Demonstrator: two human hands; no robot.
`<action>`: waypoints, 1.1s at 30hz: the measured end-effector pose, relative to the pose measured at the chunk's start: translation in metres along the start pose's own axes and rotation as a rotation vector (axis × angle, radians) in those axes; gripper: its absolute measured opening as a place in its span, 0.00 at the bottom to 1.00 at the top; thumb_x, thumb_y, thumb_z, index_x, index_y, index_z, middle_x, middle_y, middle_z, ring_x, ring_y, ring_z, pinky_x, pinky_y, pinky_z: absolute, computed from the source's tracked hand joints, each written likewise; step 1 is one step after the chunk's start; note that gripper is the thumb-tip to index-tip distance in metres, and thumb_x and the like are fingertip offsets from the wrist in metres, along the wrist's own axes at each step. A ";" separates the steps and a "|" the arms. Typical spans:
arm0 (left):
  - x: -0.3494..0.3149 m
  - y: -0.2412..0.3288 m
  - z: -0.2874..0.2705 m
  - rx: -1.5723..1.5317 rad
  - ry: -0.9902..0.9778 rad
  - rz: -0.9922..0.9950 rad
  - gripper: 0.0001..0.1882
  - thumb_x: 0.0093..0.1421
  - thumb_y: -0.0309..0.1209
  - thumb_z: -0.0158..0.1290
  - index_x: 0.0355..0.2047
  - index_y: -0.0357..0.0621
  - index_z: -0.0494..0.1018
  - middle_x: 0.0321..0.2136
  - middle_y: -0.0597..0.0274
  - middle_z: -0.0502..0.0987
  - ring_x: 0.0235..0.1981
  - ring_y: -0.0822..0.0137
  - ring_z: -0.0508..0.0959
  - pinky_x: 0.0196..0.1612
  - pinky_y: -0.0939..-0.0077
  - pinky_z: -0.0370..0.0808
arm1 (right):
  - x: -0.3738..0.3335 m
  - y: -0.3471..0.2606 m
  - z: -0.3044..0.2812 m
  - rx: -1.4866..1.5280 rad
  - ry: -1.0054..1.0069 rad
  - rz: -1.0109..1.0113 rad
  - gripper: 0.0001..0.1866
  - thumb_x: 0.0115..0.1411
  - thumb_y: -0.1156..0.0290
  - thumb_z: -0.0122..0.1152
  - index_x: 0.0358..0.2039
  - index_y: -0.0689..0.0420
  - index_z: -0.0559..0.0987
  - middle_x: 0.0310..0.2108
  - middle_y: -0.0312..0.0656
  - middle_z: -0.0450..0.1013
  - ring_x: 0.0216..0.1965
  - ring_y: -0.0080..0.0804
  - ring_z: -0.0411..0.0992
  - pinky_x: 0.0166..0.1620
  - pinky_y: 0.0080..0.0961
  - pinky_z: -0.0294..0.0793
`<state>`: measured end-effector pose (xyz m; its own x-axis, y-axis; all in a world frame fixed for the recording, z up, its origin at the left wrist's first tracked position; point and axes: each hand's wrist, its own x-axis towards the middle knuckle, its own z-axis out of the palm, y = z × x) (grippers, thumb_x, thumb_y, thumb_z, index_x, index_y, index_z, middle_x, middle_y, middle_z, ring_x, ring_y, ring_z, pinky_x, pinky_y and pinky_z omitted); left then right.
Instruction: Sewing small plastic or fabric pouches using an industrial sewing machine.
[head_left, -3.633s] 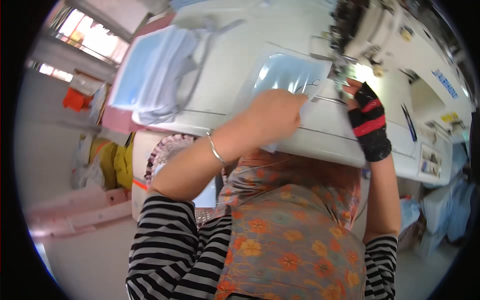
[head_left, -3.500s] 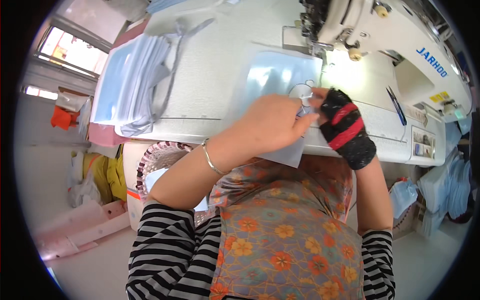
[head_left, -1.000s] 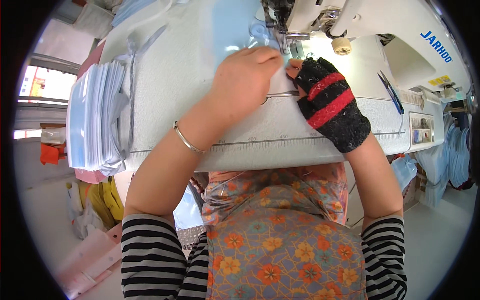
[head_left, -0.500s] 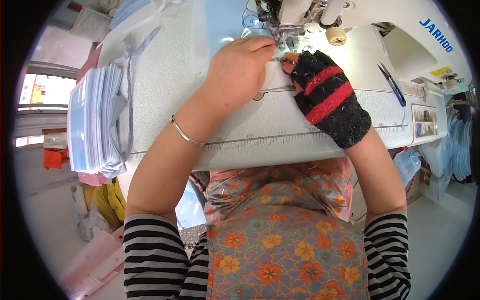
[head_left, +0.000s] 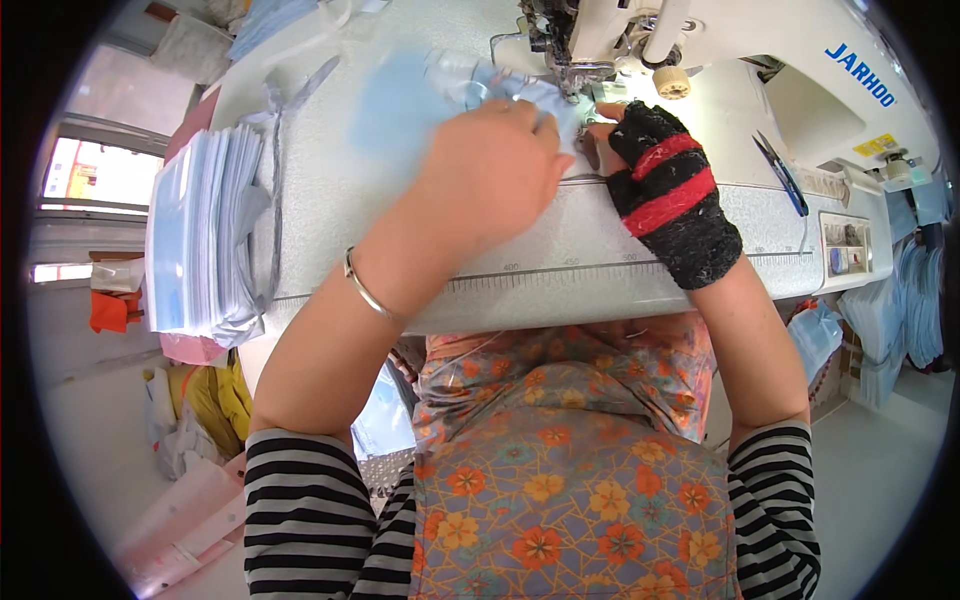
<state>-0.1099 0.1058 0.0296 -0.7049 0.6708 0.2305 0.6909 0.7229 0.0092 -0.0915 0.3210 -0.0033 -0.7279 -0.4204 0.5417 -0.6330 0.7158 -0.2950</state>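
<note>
A light blue fabric piece (head_left: pixel 398 100) with printed outlines lies crumpled and blurred at the left of the sewing machine's needle area (head_left: pixel 583 78). My left hand (head_left: pixel 492 175), bare and smeared by motion, curls its fingers over the fabric's near edge and grips it. Just right of the needle area is my right hand (head_left: pixel 665 190), in a black fingerless glove with red stripes. Its fingers are bent in close to the presser foot; what they pinch, if anything, is too small to make out.
A thick stack of light blue pieces (head_left: pixel 205 235) stands at the table's left edge. Thread snips (head_left: pixel 780 172) lie right of the machine bed, beside a small parts tray (head_left: pixel 846 245). A printed ruler (head_left: pixel 545 272) runs along the near edge. More blue pieces (head_left: pixel 905 300) hang at right.
The blue fabric, flat under the machine before, is now pulled leftward and bunched up. My left hand has moved back from the needle with it; the right hand has shifted slightly right.
</note>
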 end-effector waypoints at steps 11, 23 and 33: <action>-0.020 0.012 0.019 -0.154 0.266 0.048 0.21 0.56 0.31 0.58 0.50 0.38 0.73 0.53 0.50 0.73 0.55 0.49 0.74 0.56 0.56 0.72 | -0.008 -0.011 0.000 -0.031 -0.080 -0.097 0.19 0.54 0.81 0.54 0.48 0.60 0.78 0.51 0.49 0.74 0.51 0.51 0.72 0.55 0.40 0.72; -0.015 0.009 0.020 -0.208 0.328 0.107 0.12 0.50 0.26 0.55 0.36 0.37 0.76 0.41 0.55 0.76 0.47 0.54 0.77 0.49 0.60 0.74 | -0.005 -0.010 0.000 -0.031 -0.079 -0.095 0.19 0.55 0.82 0.53 0.49 0.61 0.77 0.50 0.50 0.74 0.51 0.51 0.71 0.55 0.43 0.71; -0.002 -0.008 0.026 -0.227 0.339 0.123 0.15 0.47 0.23 0.54 0.38 0.38 0.76 0.40 0.57 0.77 0.44 0.55 0.78 0.50 0.61 0.74 | 0.001 -0.007 0.003 -0.062 -0.077 -0.075 0.20 0.54 0.82 0.54 0.49 0.60 0.77 0.50 0.50 0.74 0.50 0.52 0.72 0.54 0.42 0.72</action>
<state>-0.1182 0.1032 0.0036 -0.5490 0.6299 0.5494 0.8109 0.5608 0.1673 -0.0890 0.3139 -0.0028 -0.6983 -0.5141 0.4981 -0.6709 0.7126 -0.2052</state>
